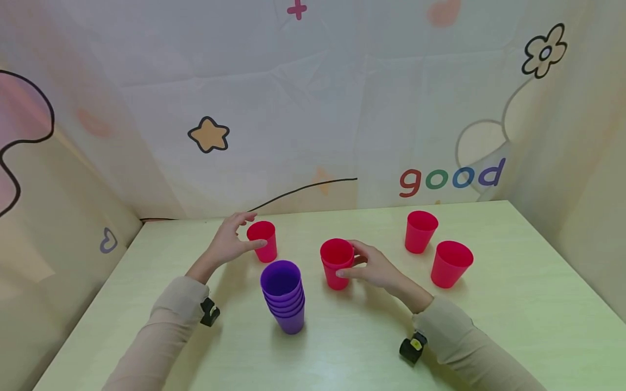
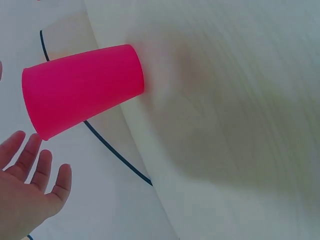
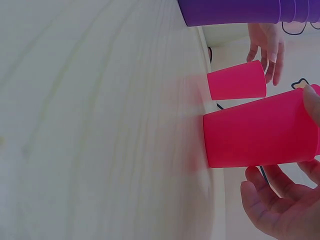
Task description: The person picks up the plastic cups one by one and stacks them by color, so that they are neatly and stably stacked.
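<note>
A red plastic cup (image 1: 336,277) stands upright near the middle of the table, and my right hand (image 1: 374,264) grips it near the rim. The thumb lies on the near side, the other fingers at the right and behind. A second rim line near its top suggests another red cup nested inside. Farther left, my left hand (image 1: 231,241) is spread beside another upright red cup (image 1: 266,252). In the left wrist view its fingers (image 2: 44,167) extend near that cup's rim; whether they touch is unclear. Between the hands and closer to me rises a stack of nested purple cups (image 1: 290,324).
Two more red cups stand apart at the right, one farther back (image 1: 418,236) and one nearer (image 1: 449,269). Behind the pale wooden table (image 1: 342,347) hangs a printed curtain (image 1: 274,136). Black wrist cameras sit on the left sleeve (image 1: 166,326) and right sleeve (image 1: 469,339).
</note>
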`<act>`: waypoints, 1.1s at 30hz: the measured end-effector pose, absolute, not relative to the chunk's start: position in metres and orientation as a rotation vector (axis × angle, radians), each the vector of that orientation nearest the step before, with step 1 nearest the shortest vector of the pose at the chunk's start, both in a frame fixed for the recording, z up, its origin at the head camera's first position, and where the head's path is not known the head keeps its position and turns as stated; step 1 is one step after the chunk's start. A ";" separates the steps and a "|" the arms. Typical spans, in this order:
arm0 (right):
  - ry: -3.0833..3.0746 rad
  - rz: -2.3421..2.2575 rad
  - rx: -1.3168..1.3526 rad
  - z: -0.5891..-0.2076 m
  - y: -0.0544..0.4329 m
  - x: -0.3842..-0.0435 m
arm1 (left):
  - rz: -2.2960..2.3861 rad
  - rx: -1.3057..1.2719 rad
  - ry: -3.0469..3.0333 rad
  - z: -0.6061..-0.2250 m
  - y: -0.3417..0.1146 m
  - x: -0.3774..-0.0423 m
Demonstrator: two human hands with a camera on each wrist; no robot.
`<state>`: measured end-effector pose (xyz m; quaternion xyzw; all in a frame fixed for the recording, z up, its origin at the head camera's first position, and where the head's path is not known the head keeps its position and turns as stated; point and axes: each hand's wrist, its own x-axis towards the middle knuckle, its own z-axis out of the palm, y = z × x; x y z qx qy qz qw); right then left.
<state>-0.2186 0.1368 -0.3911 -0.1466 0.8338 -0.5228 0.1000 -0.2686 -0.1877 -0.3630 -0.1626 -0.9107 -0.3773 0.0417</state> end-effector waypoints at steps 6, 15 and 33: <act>2.468 -1.541 -0.421 -0.390 0.137 -0.217 | -1.139 -0.483 -2.837 -0.366 -0.187 -0.272; 2.480 -1.500 -0.460 -0.389 0.138 -0.217 | -1.133 -0.485 -2.833 -0.370 -0.187 -0.275; 2.437 -1.607 -0.539 -0.387 0.153 -0.218 | -1.163 -0.447 -2.838 -0.374 -0.190 -0.276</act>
